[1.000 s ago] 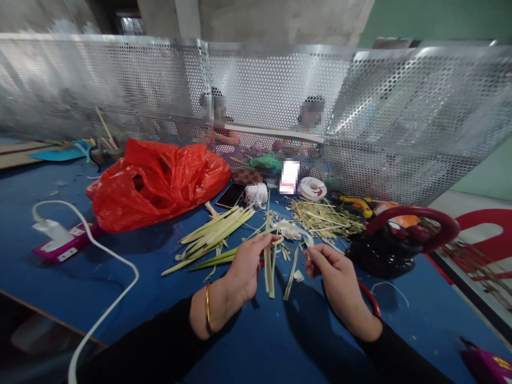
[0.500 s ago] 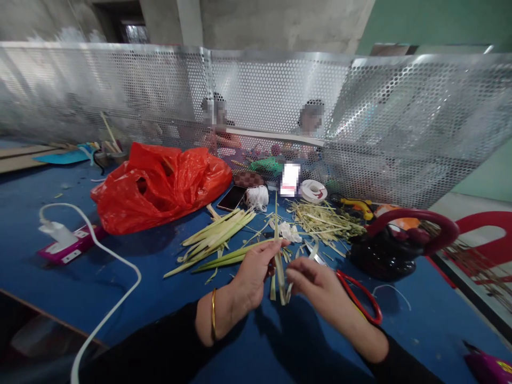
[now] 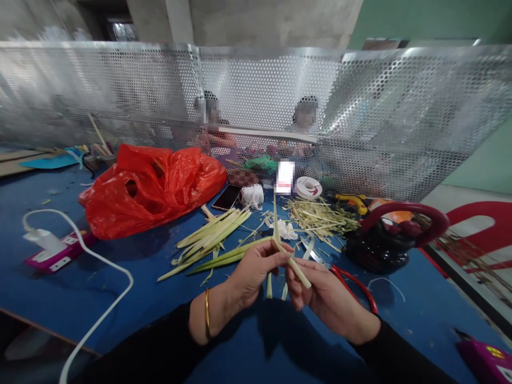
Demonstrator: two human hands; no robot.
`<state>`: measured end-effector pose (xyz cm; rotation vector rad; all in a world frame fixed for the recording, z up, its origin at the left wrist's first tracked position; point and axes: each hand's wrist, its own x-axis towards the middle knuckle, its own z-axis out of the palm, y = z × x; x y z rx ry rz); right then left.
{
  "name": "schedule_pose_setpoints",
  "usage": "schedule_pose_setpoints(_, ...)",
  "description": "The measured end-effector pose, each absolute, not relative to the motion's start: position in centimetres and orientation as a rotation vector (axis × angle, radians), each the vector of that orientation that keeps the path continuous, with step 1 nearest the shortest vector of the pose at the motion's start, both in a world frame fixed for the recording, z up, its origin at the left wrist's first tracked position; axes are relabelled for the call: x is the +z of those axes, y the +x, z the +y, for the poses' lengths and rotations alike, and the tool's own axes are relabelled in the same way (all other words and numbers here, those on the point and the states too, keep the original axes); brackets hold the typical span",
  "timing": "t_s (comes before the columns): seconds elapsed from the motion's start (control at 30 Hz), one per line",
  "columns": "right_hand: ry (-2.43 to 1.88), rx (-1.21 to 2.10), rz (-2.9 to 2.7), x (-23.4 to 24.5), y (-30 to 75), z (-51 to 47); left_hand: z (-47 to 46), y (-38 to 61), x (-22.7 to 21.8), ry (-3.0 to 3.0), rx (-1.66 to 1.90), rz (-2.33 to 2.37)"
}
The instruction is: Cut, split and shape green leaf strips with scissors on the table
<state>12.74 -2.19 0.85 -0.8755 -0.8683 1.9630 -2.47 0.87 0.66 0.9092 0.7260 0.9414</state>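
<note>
Between my two hands is a pale green leaf strip [image 3: 301, 274], its thin tip pointing up and away and its thick end slanting down to the right. My left hand [image 3: 248, 271] pinches the strip between thumb and fingers. My right hand [image 3: 322, 290] is closed on its lower part, fingertips close to the left thumb. Other pale strip ends hang below the hands. To the left lies a bundle of pale leaf strips [image 3: 214, 230], with greener leaves [image 3: 218, 261] in front. Scissors with red handles [image 3: 362, 288] lie partly hidden behind my right hand.
Leaf trimmings [image 3: 316, 216], a white ribbon roll [image 3: 309, 188], white string [image 3: 253, 196] and a phone [image 3: 227, 197] lie behind. A red plastic bag [image 3: 156, 194] and a corded power strip [image 3: 60, 260] are left. A black pot-like object [image 3: 378, 250] stands right. A perforated metal screen [image 3: 264, 80] closes the back.
My right hand has moved in from the right and closed on the strip's lower part. The strip's thick end now slants to the right instead of hanging down.
</note>
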Motion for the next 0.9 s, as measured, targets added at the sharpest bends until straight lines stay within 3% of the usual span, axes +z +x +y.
schedule_pose_setpoints(0.2, -1.104, 1.482, -1.154, 0.6, 12.9, -2.1, 1.2, -2.3, 0.6, 0.964, 1.067, 0.842)
schedule_pose_setpoints(0.9, -1.302, 1.043, -1.468, -0.1, 13.6, -1.2, 0.8, -1.9, 0.5, 0.980, 0.945, 0.862)
